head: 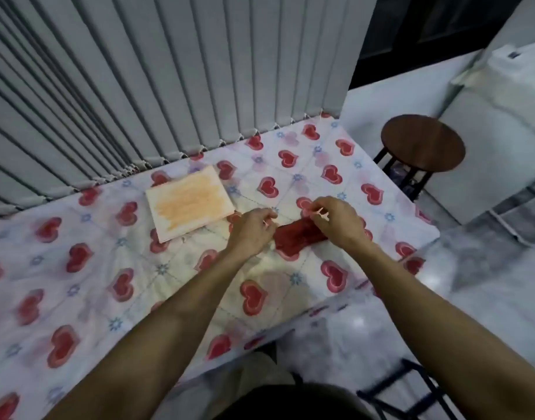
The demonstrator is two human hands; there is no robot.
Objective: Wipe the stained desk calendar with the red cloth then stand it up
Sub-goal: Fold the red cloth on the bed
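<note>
Far left and along the far side: grey vertical blinds (pixel 169 71), hanging down to the far edge of the table (pixel 78 268). Table covered in a white cloth printed with red hearts and small blue flowers.

Left of centre, towards the far edge: desk calendar (pixel 189 203), lying flat, pale cream, smeared across most of its face with an orange stain. Turned slightly askew to the table edge. Untouched by either hand, not yet standing.

Just right of the calendar's near right corner: left hand (pixel 252 230), back upward, fingers curled in, thumb and forefinger pinched together near the left end of the red cloth (pixel 296 237). Closed, but whether on the cloth's edge or on something thin and pale, hard to tell through the blur.

Centre right: red cloth, folded or bunched into a short strip, lying on the table between the two hands and partly under them.

Right of that: right hand (pixel 336 221), over the far right end of the cloth, fingers bent and pinched shut around a small pale thread or tag; exact object too small to tell. Both bare forearms reaching in from the near edge.

Further right, off the table: round dark wooden stool (pixel 422 144) on a pale floor, with white furniture (pixel 502 116) beyond it at the far right.
</note>
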